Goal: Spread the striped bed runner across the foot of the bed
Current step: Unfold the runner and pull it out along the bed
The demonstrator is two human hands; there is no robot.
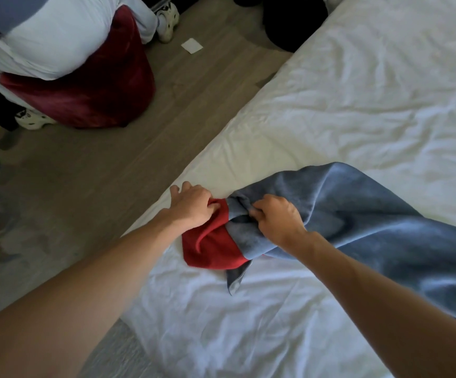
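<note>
The bed runner is a soft cloth with a wide blue band and a red band, lying bunched on the white bed near its left edge and trailing off to the lower right. My left hand pinches the red end close to the mattress edge. My right hand grips a gathered fold of the blue part just right of the red band. A blue corner sticks out below the red band.
A wood-look floor runs along the bed's left side. At upper left stands a second bed with white bedding and a red cloth, with white shoes beside it. A small white paper lies on the floor. Dark bags sit at top centre.
</note>
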